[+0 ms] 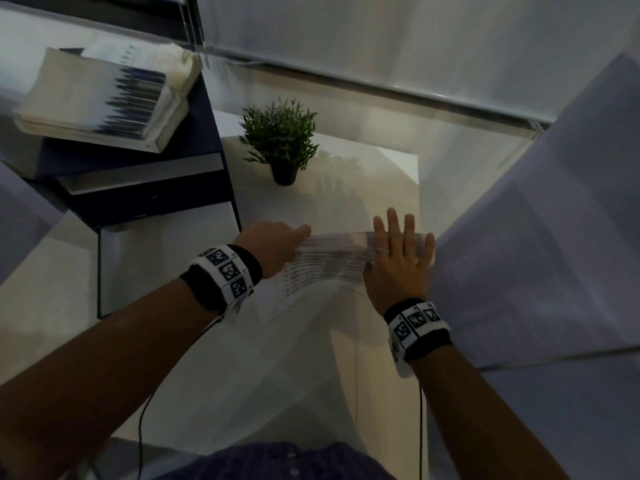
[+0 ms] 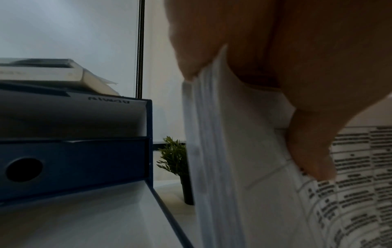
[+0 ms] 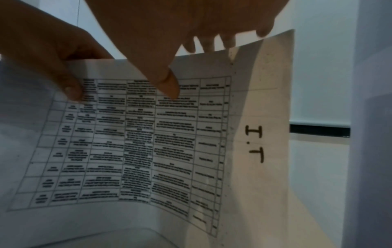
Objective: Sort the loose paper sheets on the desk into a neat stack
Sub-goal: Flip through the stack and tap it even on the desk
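Note:
A bundle of paper sheets is held up on edge over the white desk, just in front of me. Its front sheet carries a printed table and the handwritten letters "I.T". My left hand pinches the bundle's upper left edge, thumb on the printed face and fingers behind the sheet edges. My right hand holds the top right part, with its thumb against the front and its straight fingers behind the top edge. The head view is blurred.
A dark blue file tray unit stands at the left with a thick book on top. A small potted plant sits behind the sheets. A pale upright surface rises close on the right.

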A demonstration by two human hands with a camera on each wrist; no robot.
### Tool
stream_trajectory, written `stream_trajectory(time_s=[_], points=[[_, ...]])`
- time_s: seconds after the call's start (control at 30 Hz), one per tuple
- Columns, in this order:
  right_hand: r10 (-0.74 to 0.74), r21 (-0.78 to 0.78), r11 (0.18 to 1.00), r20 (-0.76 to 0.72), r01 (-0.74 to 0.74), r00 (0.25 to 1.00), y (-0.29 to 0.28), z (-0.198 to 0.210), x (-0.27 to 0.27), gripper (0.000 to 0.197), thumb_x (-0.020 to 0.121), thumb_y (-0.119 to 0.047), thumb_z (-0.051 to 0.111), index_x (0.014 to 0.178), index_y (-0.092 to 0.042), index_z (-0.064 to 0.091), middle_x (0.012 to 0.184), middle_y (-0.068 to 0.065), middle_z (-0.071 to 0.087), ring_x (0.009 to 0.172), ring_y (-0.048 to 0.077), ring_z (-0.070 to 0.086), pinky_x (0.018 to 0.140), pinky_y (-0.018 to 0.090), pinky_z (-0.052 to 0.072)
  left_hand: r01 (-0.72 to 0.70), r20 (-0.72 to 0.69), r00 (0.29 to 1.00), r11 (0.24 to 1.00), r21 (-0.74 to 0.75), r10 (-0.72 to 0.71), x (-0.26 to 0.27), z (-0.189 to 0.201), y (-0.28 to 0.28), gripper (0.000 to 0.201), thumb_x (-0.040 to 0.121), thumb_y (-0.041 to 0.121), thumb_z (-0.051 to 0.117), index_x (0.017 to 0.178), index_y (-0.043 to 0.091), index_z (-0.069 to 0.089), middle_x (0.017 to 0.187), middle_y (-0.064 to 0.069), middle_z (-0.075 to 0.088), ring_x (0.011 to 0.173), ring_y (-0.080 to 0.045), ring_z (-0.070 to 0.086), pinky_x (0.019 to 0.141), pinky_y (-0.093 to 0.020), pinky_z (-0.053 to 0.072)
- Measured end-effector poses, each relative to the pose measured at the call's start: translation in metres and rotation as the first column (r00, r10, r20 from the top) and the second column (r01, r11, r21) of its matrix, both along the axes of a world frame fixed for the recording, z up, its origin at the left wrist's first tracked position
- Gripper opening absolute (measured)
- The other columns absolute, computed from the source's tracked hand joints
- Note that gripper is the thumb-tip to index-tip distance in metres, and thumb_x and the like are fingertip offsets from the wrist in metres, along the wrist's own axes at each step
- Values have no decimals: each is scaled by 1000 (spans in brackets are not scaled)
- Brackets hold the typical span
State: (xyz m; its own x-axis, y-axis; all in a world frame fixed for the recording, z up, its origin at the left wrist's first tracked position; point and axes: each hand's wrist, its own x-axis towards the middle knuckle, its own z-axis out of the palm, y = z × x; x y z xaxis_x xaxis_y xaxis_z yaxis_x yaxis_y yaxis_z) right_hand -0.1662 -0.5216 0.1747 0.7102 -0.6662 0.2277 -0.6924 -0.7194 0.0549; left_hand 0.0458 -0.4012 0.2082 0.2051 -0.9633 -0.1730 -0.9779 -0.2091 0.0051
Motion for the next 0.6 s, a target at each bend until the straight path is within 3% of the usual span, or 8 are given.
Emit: stream_trajectory(time_s=[0.07,0.2,0.27,0.33,0.43,0.53,0.6], points=[[30,-4,1000,-16,-30,999,4,2,4,80,86,-31,55,154,-18,15,162,6,9,149,32,4,115,65,1,2,11,1000,1000,16,-2,0,2,0,34,94,34,51,124,24,38,97,-8,60,80,-29,62,61,-34,47],[17,7,1000,-2,-17,1000,5,2,8,68,89,-36,51,151,-22,25,156,5,28,147,30,19,116,61,3,-24,-23,999,999,41,25,-4,2,-6,44,90,44,56,124,25,36,96,-8,61,80,-29,63,60,-33,46],[4,37,999,-2,-3,1000,-1,5,10,53,91,-33,54,141,-22,41,139,3,50,133,30,42,112,60,16,-39,-49,998,998,42,41,-4,4,-9,35,92,39,53,122,23,42,98,-9,61,81,-30,63,61,-32,44],[14,80,997,-30,-12,999,-9,15,14,35,93,-30,54,128,-23,54,120,1,62,115,29,55,106,52,29,-58,-83,995,998,25,60,-6,6,-11,25,94,32,50,116,20,47,98,-10,61,83,-30,62,64,-33,46],[27,163,986,-36,-21,999,-19,31,21,30,97,-28,47,125,-24,56,121,0,63,113,27,54,98,41,36,-97,-104,990,994,-41,93,-9,11,-11,21,94,26,48,113,17,46,97,-12,60,84,-32,61,65,-35,45],[40,167,985,8,-41,999,-18,39,25,33,96,-23,48,128,-27,55,124,-2,63,114,25,54,98,40,36,-149,-91,986,985,-91,141,-5,15,-6,24,93,25,50,116,17,46,99,-11,61,88,-32,61,64,-34,41],[52,147,988,20,-54,998,-13,39,27,38,93,-19,48,128,-30,56,122,-5,65,116,24,54,101,42,33,-123,-69,990,992,-38,120,-2,15,-2,28,92,25,52,119,20,48,101,-11,60,92,-32,61,67,-35,44]])
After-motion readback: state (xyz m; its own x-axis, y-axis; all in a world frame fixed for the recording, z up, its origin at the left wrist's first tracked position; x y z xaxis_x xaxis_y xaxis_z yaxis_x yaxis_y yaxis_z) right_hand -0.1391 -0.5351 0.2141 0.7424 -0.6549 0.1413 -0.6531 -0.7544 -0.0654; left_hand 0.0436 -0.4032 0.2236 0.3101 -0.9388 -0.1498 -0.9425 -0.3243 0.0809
